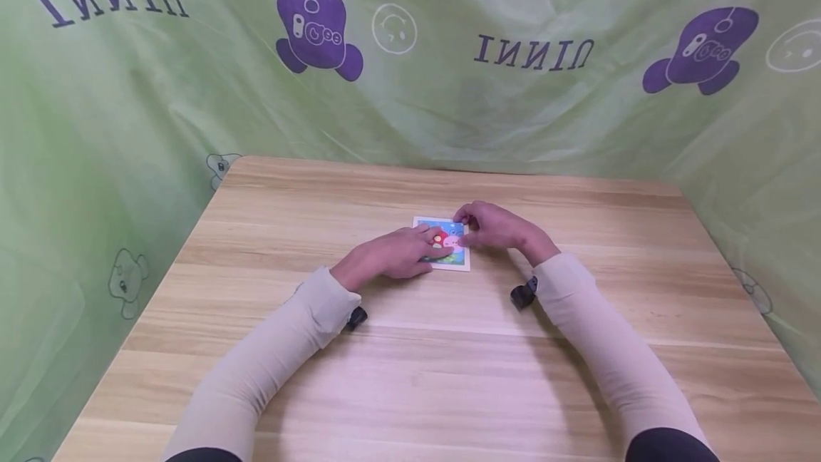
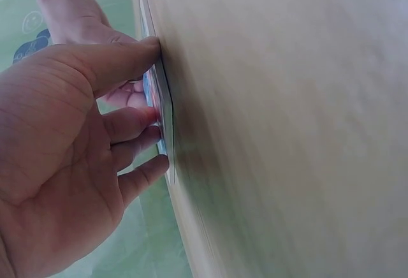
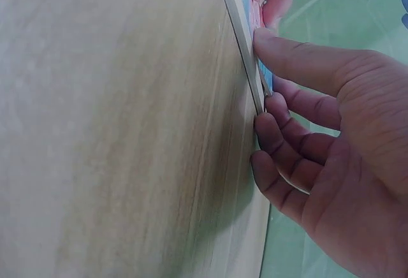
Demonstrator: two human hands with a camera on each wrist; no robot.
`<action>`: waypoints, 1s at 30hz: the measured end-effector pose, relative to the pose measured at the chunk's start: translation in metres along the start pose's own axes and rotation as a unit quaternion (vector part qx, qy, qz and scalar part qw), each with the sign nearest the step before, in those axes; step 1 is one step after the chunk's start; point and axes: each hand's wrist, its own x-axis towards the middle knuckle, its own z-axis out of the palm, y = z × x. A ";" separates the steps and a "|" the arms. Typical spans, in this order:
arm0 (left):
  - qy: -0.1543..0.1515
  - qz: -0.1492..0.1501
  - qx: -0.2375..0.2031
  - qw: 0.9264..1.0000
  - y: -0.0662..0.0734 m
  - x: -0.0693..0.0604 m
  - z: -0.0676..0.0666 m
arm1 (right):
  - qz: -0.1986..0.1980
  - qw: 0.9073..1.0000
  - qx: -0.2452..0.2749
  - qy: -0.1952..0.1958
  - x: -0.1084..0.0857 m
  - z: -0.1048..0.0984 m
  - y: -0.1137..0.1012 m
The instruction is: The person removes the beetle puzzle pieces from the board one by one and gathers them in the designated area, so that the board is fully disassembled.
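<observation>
A small square picture board (image 1: 459,267), apparently a jigsaw puzzle, lies flat on the table with a pale border and a blue, red, pink and green picture. My left hand (image 1: 403,252) rests across its left part, fingertips on the picture and thumb at the near edge (image 2: 164,87). Over the upper right side is my right hand (image 1: 494,225). Its thumb and index finger pinch a thin blue puzzle piece (image 3: 264,77), tilted up from the pale rim (image 3: 239,29). The other right fingers curl beside the rim. Both hands hide much of the picture.
The wood-grain table (image 1: 410,376) extends around the board. Behind it and at the sides hangs a green printed curtain (image 1: 436,113). Small black wrist cameras sit under the left cuff (image 1: 357,317) and right cuff (image 1: 522,296).
</observation>
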 end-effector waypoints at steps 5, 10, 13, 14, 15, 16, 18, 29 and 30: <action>-0.003 -0.002 0.006 1.000 0.001 0.002 0.001 | 0.002 1.000 0.007 -0.006 0.000 0.000 0.000; -0.006 -0.011 0.013 1.000 0.002 0.002 0.001 | 0.009 1.000 0.009 -0.010 0.002 -0.001 0.000; -0.009 -0.017 0.013 1.000 0.003 0.001 -0.001 | 0.011 1.000 0.005 -0.011 0.004 -0.002 0.000; -0.010 -0.018 0.012 1.000 0.004 0.001 -0.001 | 0.010 1.000 0.003 -0.011 0.004 -0.002 0.000; -0.011 -0.018 0.011 1.000 0.004 0.001 -0.001 | 0.010 1.000 0.000 -0.011 0.005 -0.002 0.000; -0.011 -0.018 0.009 1.000 0.004 0.001 -0.001 | 0.012 1.000 -0.002 -0.011 0.005 -0.002 0.000; -0.008 -0.014 0.006 1.000 0.003 0.002 -0.001 | 0.012 1.000 -0.006 -0.010 0.005 -0.003 -0.002; 0.001 -0.001 0.005 1.000 0.003 0.003 0.000 | 0.005 1.000 0.004 -0.016 0.004 -0.003 -0.003; 0.003 0.000 0.004 1.000 0.002 0.003 0.000 | 0.005 1.000 0.006 -0.016 0.004 -0.003 -0.003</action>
